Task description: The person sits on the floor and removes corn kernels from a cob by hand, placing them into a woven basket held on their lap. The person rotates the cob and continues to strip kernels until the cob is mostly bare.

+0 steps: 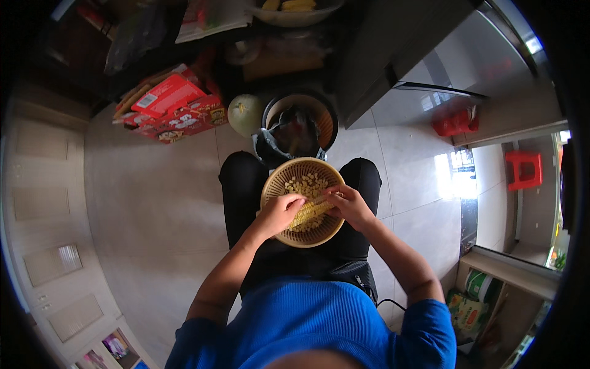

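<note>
One knobbly yellow corn cob (312, 213) lay slantwise between two bare hands, above the inside of a round, tan, slatted plastic basket (267, 192); the left grip (279, 213) was curled nearly closed on the cob's lower-left end, thumb along the top; the right grip (348, 203) was partly bent, thumb and fingers pressing at the other end; neither was spread wide.

Small, pale yellow loose corn kernels (305, 184) were scattered over the basket's bottom; the basket rested on a lap in smooth black trousers (236, 175), below a finely ribbed blue top (307, 304); just beyond the knees stood a round bin with a dark rim and a ribbed brown inside (329, 123), a crinkled black plastic bag (295, 130) draped over its near edge; beside it sat a smooth, pale green, rounded melon-like thing (244, 114), near a flattened-looking red printed cardboard box (178, 111).

Knuckles hid the cob's ends and the undersides of the fingers; the bag's contents were too dark to make out; a pale bowl of yellow cobs (301, 17) was cut off at the top edge.
</note>
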Motion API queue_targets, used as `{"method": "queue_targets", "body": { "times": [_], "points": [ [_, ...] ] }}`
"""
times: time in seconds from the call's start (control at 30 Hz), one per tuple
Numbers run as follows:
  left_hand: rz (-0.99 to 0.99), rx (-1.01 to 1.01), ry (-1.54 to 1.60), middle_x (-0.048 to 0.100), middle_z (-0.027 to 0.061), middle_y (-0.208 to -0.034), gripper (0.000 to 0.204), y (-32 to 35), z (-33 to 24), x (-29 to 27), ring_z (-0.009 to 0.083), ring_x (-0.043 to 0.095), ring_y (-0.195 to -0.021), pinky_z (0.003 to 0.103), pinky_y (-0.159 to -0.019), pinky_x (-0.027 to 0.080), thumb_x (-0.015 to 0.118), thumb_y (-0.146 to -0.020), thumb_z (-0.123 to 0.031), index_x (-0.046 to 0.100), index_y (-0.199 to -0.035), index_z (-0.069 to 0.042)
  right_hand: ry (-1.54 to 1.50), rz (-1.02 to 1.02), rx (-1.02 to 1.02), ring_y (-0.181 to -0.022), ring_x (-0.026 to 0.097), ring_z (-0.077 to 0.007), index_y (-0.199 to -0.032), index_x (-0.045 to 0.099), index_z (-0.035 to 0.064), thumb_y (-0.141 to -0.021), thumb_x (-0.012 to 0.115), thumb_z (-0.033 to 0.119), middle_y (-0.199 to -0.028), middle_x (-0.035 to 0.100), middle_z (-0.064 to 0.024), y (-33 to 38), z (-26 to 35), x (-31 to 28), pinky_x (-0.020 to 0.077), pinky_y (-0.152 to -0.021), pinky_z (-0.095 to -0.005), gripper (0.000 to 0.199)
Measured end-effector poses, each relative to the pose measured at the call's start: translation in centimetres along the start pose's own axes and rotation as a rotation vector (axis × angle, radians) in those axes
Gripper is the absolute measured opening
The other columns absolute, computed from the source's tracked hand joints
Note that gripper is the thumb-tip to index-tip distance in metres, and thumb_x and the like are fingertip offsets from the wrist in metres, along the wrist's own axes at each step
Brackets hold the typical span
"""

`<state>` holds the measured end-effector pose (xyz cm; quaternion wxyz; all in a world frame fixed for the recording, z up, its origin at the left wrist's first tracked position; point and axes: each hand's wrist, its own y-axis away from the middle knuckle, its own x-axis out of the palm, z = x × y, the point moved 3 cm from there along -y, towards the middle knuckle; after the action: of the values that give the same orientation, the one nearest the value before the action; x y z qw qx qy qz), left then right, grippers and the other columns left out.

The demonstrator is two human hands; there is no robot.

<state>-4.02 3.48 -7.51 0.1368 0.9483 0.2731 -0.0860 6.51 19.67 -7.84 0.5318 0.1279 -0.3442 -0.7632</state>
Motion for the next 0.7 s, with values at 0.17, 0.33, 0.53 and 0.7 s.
{"method": "queue_targets", "body": {
  "times": [0.17, 0.33, 0.53, 0.7],
  "points": [
    [0.114, -0.015, -0.124, 0.059, 0.0178, -0.104, 0.043, -0.2, -3.1, -0.9, 0.0255, 0.058, -0.096, 0.032, -0.081, 0.045, 0.063, -0.081, -0.023, 0.051, -0.115, 0.000, -0.279, -0.026, 0.061, -0.092, 0.053, -0.0147, -0.100, 0.052, 0.0071, -0.087, 0.052, 0.010, -0.098, 0.052, -0.0031, 0.1, -0.3, -0.5, 0.0516, -0.075, -0.0292, 0.013],
    [-0.418, 0.215, -0.143, 0.057, 0.0153, -0.105, 0.023, 0.9, -4.7, -2.7, 0.0263, 0.056, -0.099, 0.031, -0.086, 0.043, 0.058, -0.082, -0.008, 0.055, -0.103, 0.002, -0.459, -0.093, -0.007, -0.091, 0.051, -0.0143, -0.096, 0.051, 0.0067, -0.087, 0.053, 0.009, -0.100, 0.050, -0.0035, 1.5, -0.1, -0.3, 0.0506, -0.074, -0.0299, 0.010],
    [-0.524, -0.135, 0.849, 0.049, 0.0111, -0.113, 0.040, 2.4, -0.4, -0.2, 0.0190, 0.051, -0.102, 0.036, -0.089, 0.042, 0.049, -0.091, -0.019, 0.034, -0.123, -0.002, -0.752, -0.152, -0.071, -0.091, 0.052, -0.0152, -0.096, 0.050, 0.0056, -0.089, 0.050, 0.010, -0.099, 0.051, -0.0051, 2.3, -3.1, 2.2, 0.0489, -0.079, -0.0325, 0.008],
    [-0.438, -0.178, 1.030, 0.052, 0.0124, -0.098, 0.036, 0.7, 0.6, 2.2, 0.0232, 0.055, -0.090, 0.038, -0.083, 0.045, 0.049, -0.090, -0.026, 0.036, -0.117, -0.005, -0.533, -0.109, -0.105, -0.090, 0.057, -0.0150, -0.097, 0.055, 0.0015, -0.088, 0.053, 0.010, -0.099, 0.057, -0.0067, 3.3, -4.0, 3.7, 0.0499, -0.080, -0.0310, 0.012]
  ]
}}
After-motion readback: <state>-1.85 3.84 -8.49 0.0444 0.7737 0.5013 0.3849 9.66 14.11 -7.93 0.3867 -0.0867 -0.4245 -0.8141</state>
